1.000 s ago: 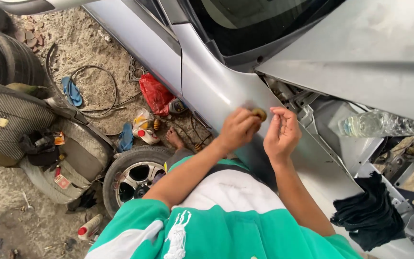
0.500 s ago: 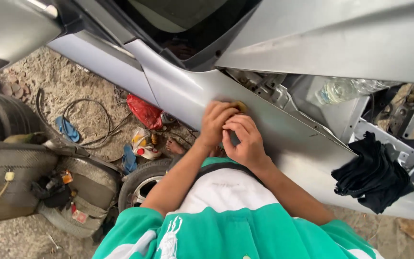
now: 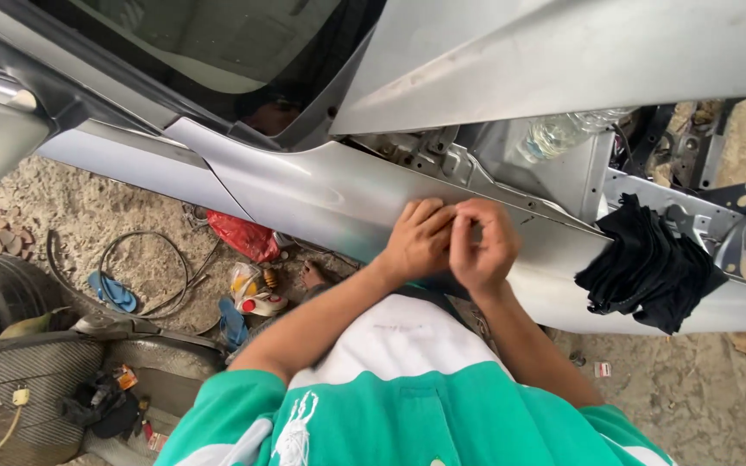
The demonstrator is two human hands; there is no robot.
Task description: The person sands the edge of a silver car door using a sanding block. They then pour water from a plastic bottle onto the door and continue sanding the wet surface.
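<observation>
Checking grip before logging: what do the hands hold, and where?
Cannot tell: left hand and right hand meet fingertips over the silver fender, hiding anything pinched.

The left hand (image 3: 418, 240) and the right hand (image 3: 483, 246) are now pressed close together, fingers curled, on the upper edge of the silver fender (image 3: 338, 194). Earlier they were slightly apart, and a small brownish piece showed at the left fingers; now it is hidden.

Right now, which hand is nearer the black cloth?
Right. The right hand is on the silver fender, closer to the black cloth draped over the panel edge; the left hand is beside it, farther away.
</observation>
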